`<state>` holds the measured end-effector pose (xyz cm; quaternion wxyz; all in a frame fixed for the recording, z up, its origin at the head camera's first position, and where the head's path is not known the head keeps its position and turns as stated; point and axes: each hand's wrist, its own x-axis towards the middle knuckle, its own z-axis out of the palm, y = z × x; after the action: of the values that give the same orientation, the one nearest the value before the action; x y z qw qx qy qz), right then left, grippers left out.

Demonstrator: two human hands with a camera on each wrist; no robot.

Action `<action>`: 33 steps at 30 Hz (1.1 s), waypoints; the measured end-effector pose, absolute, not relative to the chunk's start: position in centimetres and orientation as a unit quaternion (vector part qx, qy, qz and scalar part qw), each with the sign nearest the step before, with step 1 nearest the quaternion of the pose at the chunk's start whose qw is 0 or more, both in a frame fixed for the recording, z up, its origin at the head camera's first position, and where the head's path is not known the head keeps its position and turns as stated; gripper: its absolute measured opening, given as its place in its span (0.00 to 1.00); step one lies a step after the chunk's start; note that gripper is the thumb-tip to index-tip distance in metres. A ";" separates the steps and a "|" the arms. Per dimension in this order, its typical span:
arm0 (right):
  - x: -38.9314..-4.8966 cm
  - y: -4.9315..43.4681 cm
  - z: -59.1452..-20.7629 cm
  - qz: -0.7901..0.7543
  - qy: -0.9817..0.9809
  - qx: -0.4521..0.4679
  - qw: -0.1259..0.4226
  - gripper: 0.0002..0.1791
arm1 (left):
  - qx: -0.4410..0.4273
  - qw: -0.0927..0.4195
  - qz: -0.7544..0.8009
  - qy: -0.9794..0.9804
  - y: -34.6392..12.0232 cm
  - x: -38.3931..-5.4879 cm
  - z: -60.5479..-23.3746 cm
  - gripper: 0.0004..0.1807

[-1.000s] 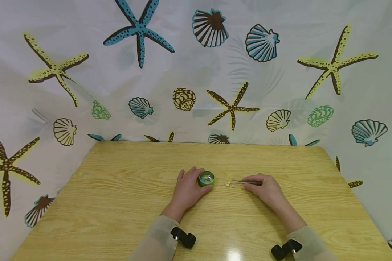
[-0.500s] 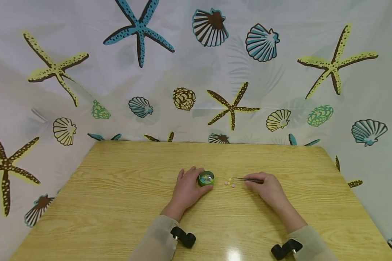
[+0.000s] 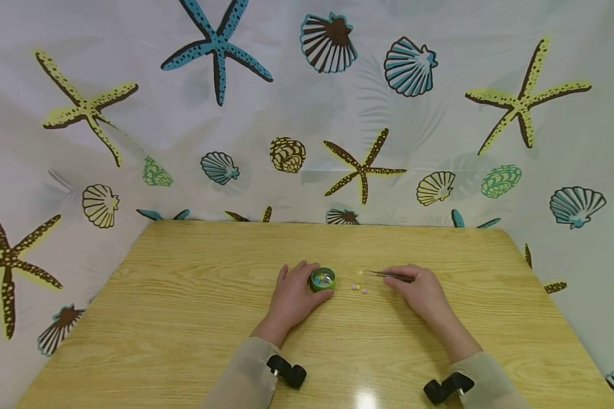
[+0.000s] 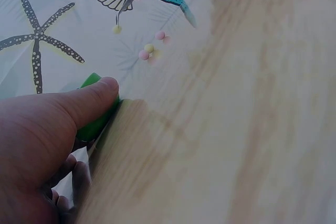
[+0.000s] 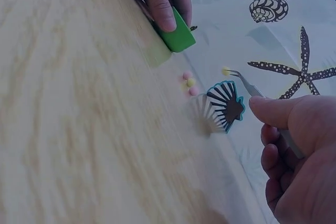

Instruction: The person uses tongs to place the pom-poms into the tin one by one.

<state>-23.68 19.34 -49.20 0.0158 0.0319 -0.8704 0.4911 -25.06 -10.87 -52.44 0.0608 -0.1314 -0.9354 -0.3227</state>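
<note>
My left hand [image 3: 293, 301] holds a small round green container [image 5: 182, 37], thumb on its near side and fingers around the far side. Several small colourful pieces show inside it in the head view. In my right hand [image 3: 418, 291] a pair of fine bent-tipped metal tweezers [image 5: 252, 88] is pinched between thumb and fingers. The tips grip a small yellow ball [image 4: 116, 29], raised above the table. Below it on the table sit two pink balls [image 3: 365, 291] and one more yellow ball [image 5: 190, 83], just right of the container.
The wooden table [image 3: 184, 318] extends around both hands. A pale cloth [image 3: 266, 113] printed with starfish and shells hangs behind and along the sides. Black camera mounts [image 3: 287, 372] sit on both sleeves.
The tweezers have picked a yellow ball out of the group and lifted it upward, away from the others. My right hand rose slightly with it. The left hand and container stayed put.
</note>
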 end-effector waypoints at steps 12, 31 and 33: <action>-24.2 16.6 -47.2 0.506 -0.859 0.079 0.018 0.13 | -0.131 0.062 -0.318 -0.937 -11.0 -25.0 -52.4 0.39; -25.2 13.1 -47.9 0.511 -0.854 0.100 -0.008 0.10 | -0.133 0.064 -0.313 -0.938 -10.9 -24.9 -52.2 0.39; -25.2 13.0 -48.0 0.512 -0.853 0.099 -0.013 0.09 | -0.132 0.063 -0.313 -0.939 -11.0 -24.9 -52.2 0.39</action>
<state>-25.18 12.96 -48.05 -0.0129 0.0986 -0.8535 0.5115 -24.87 -10.97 -52.20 0.0634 -0.1318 -0.9385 -0.3127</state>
